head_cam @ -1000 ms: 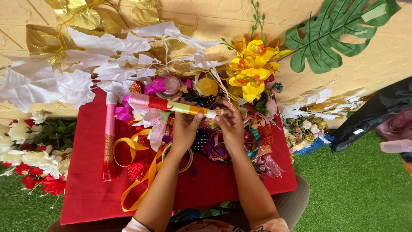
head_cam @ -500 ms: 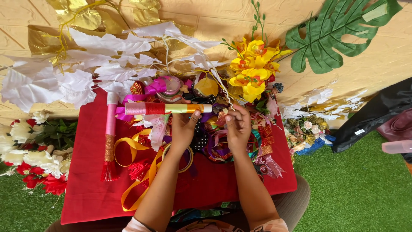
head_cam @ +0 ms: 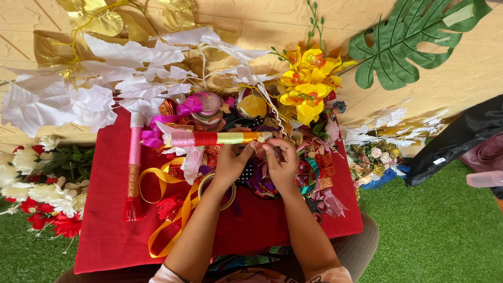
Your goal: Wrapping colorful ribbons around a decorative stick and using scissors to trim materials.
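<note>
My left hand (head_cam: 230, 163) grips one end of a stick wrapped in pink, red and yellow-green thread (head_cam: 209, 139), held level over the red cloth (head_cam: 110, 230). My right hand (head_cam: 281, 160) is closed close beside it, fingertips pinching a small reddish ribbon piece (head_cam: 258, 149) at the stick's right end. Both hands hover above a heap of coloured ribbons (head_cam: 309, 175). A yellow ribbon (head_cam: 170, 207) loops under my left forearm.
A pink and gold tasselled stick (head_cam: 134, 167) lies at the left on the cloth. White paper leaves (head_cam: 105, 89), gold leaves (head_cam: 94, 18), yellow artificial flowers (head_cam: 306, 86) and ribbon spools (head_cam: 209, 107) crowd the back. Red and white flowers (head_cam: 36, 194) lie left; green turf (head_cam: 440, 230) right.
The wrapped stick has swung from tilted to level and dropped slightly toward me. My right hand has moved in to its right end, next to my left hand.
</note>
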